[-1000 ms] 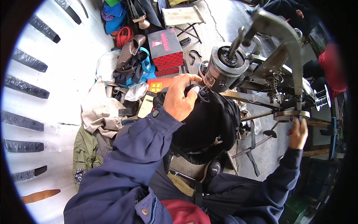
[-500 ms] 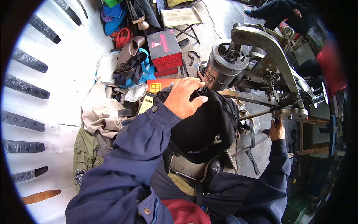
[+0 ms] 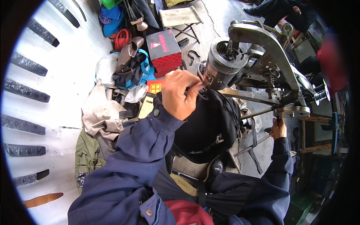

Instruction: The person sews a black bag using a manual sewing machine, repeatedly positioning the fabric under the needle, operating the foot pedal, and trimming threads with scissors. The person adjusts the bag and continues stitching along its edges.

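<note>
A black bag (image 3: 206, 125) with a zip hangs over the arm of a hand-cranked sewing machine (image 3: 264, 48), in front of my knees. At the bag's upper edge, beside the machine's cylindrical head (image 3: 221, 69), is my left hand (image 3: 180, 93). Its thumb and forefinger are pressed together in a pinch; what lies between the tips is too small to make out. Lower right, my right hand (image 3: 278, 129) is closed round the dark crank handle (image 3: 278, 120) below the machine's round metal wheel (image 3: 292, 111).
Clothes and bags (image 3: 103, 108) lie heaped to the left, with a brown shoe (image 3: 129, 54) on top. Behind them are a black-and-red box (image 3: 165, 52) and a folding stool (image 3: 180, 17). A thread spool (image 3: 320, 93) sits at the machine's right. Other people sit at the far right.
My left hand has gone from spread fingers lying on the bag to a pinch, lifting slightly and moving a little left. My right hand stays at the crank handle.
</note>
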`<state>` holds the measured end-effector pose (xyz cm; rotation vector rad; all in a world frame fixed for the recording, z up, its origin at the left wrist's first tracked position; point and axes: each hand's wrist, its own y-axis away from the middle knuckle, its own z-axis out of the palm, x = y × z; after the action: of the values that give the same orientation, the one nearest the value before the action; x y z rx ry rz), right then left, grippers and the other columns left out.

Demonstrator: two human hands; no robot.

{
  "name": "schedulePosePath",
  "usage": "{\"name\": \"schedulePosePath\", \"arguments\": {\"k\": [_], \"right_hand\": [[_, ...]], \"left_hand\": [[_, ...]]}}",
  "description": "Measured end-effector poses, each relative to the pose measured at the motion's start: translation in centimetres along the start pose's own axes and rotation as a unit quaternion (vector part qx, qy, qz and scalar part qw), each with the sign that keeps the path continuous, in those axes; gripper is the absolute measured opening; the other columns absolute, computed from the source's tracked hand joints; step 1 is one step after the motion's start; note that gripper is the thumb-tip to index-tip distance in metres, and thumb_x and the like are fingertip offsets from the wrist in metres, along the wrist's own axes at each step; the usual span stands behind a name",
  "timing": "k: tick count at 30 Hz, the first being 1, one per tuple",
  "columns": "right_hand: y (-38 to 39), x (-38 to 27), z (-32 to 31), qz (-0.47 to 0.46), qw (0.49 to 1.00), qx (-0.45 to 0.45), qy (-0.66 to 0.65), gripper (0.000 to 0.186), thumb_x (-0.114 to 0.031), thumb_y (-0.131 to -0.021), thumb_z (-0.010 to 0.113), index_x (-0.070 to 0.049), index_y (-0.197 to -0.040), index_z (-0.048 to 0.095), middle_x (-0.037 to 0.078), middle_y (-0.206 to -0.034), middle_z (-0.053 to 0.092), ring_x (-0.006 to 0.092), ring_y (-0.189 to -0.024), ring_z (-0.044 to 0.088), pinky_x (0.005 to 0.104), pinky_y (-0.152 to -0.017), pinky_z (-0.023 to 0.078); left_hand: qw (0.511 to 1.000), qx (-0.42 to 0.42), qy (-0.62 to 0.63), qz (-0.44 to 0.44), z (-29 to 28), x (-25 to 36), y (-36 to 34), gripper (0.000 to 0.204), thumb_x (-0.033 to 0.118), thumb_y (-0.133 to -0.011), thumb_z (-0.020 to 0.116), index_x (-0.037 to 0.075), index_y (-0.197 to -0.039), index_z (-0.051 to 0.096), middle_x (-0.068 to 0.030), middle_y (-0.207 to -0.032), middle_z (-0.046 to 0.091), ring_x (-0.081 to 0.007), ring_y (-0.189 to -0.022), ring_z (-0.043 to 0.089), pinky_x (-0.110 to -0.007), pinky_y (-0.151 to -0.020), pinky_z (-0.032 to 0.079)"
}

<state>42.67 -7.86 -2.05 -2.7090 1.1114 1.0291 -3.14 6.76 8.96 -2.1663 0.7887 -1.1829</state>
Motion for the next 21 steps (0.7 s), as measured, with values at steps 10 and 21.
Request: {"name": "schedulePosePath", "arguments": {"k": [10, 21], "right_hand": [[4.8, -6.6, -1.1, -0.107, 0.987, -0.043, -0.113, 0.033, -0.017, -0.098, 0.059, 0.004, -0.123, 0.057, 0.008, -0.061, 0.058, 0.0146, -0.046, 0.056, 0.0305, -0.045, 0.046], [-4.7, 4.3, -10.0, -0.25, 0.894, 0.354, 0.119, 0.025, -0.019, -0.099, 0.059, -0.008, -0.122, 0.058, 0.011, -0.076, 0.062, 0.0175, -0.054, 0.053, 0.0343, -0.054, 0.047]], "left_hand": [[0.977, -0.205, -0.051, -0.004, 1.0, -2.7, 2.6, 0.048, 0.041, -0.083, 0.076, 0.003, -0.111, 0.066, -0.0184, -0.118, 0.062, -0.0387, -0.114, 0.054, -0.047, -0.1, 0.04], [0.972, -0.225, -0.048, -0.051, 1.1, -3.3, 2.1, 0.032, 0.034, -0.081, 0.077, 0.009, -0.099, 0.073, -0.0066, -0.101, 0.068, -0.028, -0.109, 0.059, -0.048, -0.099, 0.037]]}}
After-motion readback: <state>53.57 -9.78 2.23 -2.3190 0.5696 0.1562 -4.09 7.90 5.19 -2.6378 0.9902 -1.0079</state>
